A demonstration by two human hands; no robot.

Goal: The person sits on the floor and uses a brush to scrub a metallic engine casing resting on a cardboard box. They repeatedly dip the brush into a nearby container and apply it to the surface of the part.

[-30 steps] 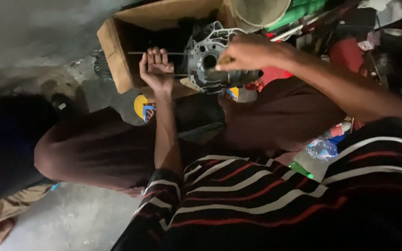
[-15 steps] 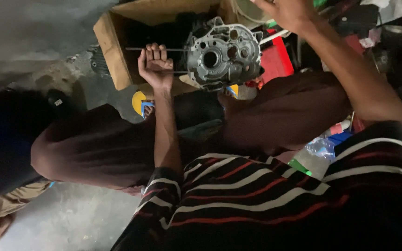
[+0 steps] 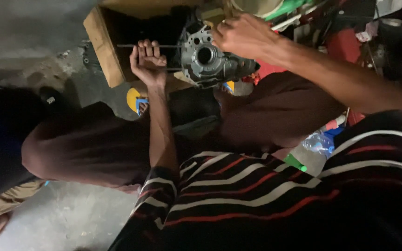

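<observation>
Open floor point(image 3: 33, 28) at 9–10 o'clock of the engine casing point(image 3: 210, 60); wooden box point(image 3: 103, 46) blocks behind it, tool clutter point(image 3: 350, 28) crowds 2–3 o'clock.

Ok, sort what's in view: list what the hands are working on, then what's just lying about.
In hand:
- grey metal engine casing, right hand on its top edge
- thin metal rod, gripped by the left hand

Lying about:
- wooden box behind the casing
- red container
- clear plastic bottle
- green cap
</observation>
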